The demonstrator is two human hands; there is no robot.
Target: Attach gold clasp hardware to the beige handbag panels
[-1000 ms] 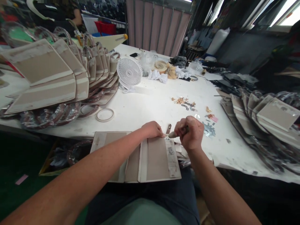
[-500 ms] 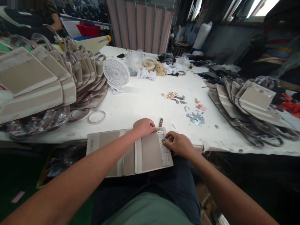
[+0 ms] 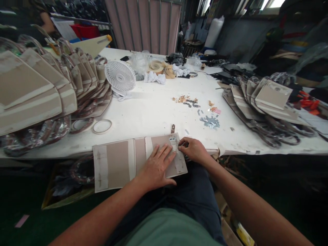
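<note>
A flat beige panel (image 3: pixel 118 160) with pale strips lies over the table's front edge and my lap. My left hand (image 3: pixel 157 167) rests flat on its right part, fingers spread. My right hand (image 3: pixel 191 148) is closed in a pinch at the panel's right edge; whatever its fingertips hold is too small to make out. Near the panel's top right corner is a small metal plate (image 3: pixel 172 139). Just beyond that edge a brown tab with a metal fitting (image 3: pixel 173 128) sticks out onto the table.
The white table (image 3: pixel 143 112) holds gold pieces (image 3: pixel 183 99), grey metal plates (image 3: pixel 210 122), tape rings (image 3: pixel 101 126) and a white fan (image 3: pixel 120 77). Stacked beige bag pieces stand left (image 3: pixel 28 82) and right (image 3: pixel 273 95). A person's arm (image 3: pixel 46 22) shows at the far left.
My left hand has moved from the panel's top edge down onto its surface and spread its fingers. My right hand stays pinched by the right edge. The view has shifted slightly.
</note>
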